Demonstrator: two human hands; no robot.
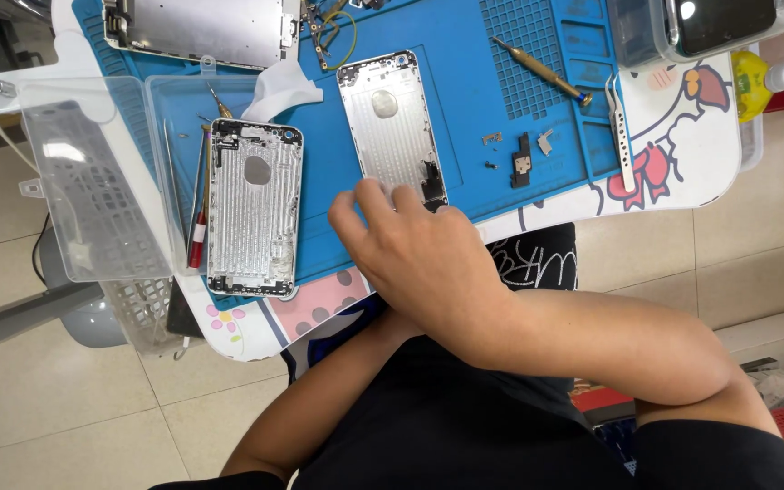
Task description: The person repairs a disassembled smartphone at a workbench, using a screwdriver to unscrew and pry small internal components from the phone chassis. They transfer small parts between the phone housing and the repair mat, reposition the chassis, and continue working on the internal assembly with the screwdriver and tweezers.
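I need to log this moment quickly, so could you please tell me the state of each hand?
Right hand: open, fingers spread on the bare silver metal phone housing, gripping nothing.
Left hand: hidden beneath the right forearm, cannot be told.

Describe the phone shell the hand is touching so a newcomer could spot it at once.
Start at the blue mat covering the table. Near its middle lies a silver phone shell, its near end under the fingertips of the right hand. Unlike the other shell, on the mat's left part beside the clear box, it shows a smoother inside with a small round disc.

Bare forearms, short black sleeves, black top, patterned black-and-white bottoms
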